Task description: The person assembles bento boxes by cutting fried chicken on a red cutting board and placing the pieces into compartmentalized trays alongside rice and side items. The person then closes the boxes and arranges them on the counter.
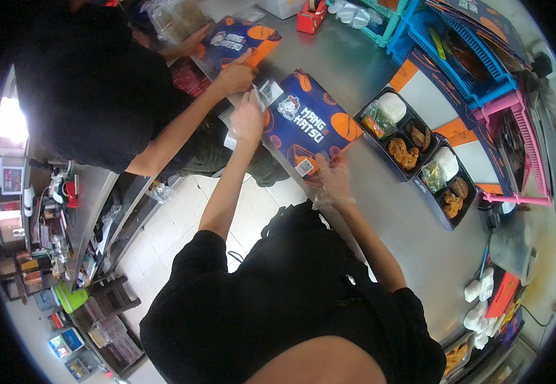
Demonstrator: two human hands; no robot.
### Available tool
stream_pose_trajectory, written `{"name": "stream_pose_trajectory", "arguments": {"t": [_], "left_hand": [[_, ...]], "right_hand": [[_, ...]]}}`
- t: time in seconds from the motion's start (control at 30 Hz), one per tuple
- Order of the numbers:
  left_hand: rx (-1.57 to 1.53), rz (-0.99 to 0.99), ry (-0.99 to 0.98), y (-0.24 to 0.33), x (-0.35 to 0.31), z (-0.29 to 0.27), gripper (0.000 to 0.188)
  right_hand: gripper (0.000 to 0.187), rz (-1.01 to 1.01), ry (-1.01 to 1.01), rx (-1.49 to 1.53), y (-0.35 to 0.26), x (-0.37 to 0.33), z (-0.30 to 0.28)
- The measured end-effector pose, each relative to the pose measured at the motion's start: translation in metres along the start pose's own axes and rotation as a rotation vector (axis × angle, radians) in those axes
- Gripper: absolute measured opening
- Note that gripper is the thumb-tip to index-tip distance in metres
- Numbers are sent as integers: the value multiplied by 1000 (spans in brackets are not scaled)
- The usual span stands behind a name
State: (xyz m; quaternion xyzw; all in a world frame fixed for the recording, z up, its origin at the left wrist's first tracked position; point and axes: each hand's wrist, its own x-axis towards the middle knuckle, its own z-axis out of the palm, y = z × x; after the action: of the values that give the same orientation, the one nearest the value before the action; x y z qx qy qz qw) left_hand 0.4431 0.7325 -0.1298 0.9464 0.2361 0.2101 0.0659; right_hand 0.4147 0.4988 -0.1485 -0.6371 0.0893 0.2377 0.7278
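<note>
A closed dark-blue and orange meal box (319,118) lies on the steel counter in front of me. My left hand (249,120) is at its far left edge, fingers closed on a small white paper slip (269,91). At the box's near corner, my right hand (335,181), in a clear plastic glove, grips the edge. Right of it stand two open meal boxes, a nearer one (446,185) and a farther one (398,133). Each holds white rice, fried chicken pieces and a small clear packet.
At the left, a co-worker in black has both hands on a similar closed box (243,41). Blue baskets (464,70) and a pink basket (528,147) line the counter's right side. A red tape dispenser (310,17) stands at the back. White tile floor (191,214) shows below.
</note>
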Motion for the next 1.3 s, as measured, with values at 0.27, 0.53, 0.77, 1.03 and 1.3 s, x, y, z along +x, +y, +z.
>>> {"name": "stream_pose_trajectory", "arguments": {"t": [0.27,0.53,0.77,1.03,1.3], "left_hand": [[-29,55,-148,28,3,-18,48],[2,71,17,38,23,18,59],[43,120,-86,34,81,42,49],[112,239,-149,66,97,28,36],[-533,264,-339,90,-2,-9,32]], "right_hand": [[39,98,-91,222,-14,15,33],[38,-330,24,-672,-37,25,-6],[44,-564,436,-1425,-40,2,-126],[41,-664,508,-1280,-18,-15,-124],[35,-775,422,-1236,-7,-55,-122]]}}
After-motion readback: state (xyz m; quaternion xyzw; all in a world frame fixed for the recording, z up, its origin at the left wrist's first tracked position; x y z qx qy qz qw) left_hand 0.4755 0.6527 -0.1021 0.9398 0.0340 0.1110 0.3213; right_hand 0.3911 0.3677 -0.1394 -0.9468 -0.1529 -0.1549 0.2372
